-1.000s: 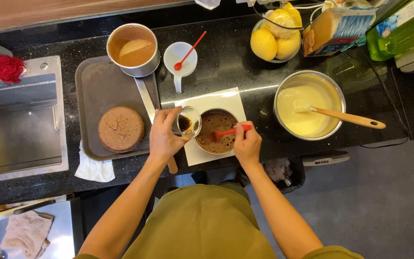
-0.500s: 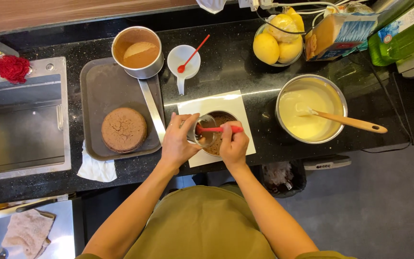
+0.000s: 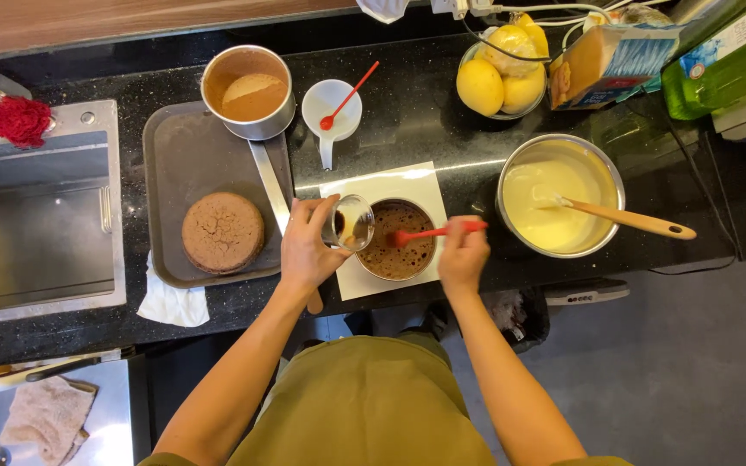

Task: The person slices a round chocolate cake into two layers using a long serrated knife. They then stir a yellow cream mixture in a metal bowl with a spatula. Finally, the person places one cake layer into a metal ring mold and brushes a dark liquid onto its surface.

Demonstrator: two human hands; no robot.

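My left hand (image 3: 306, 244) holds a small clear glass cup (image 3: 352, 223), tipped on its side toward a round brown cake (image 3: 396, 242). The cake sits in a ring on a white paper sheet (image 3: 388, 185). My right hand (image 3: 462, 255) grips the handle of a red brush (image 3: 430, 233), and its head rests on the cake's top.
A grey tray (image 3: 185, 155) to the left carries a second brown cake (image 3: 223, 232) and a metal cake tin (image 3: 248, 91). A steel bowl of yellow cream (image 3: 558, 197) with a wooden spoon (image 3: 632, 219) stands right. Behind are a white cup with a red spoon (image 3: 331, 108), lemons (image 3: 501, 67), a sink (image 3: 36, 216).
My right hand has moved to the right, sweeping the red brush across the cake. My left hand still holds the tipped glass cup beside the cake.
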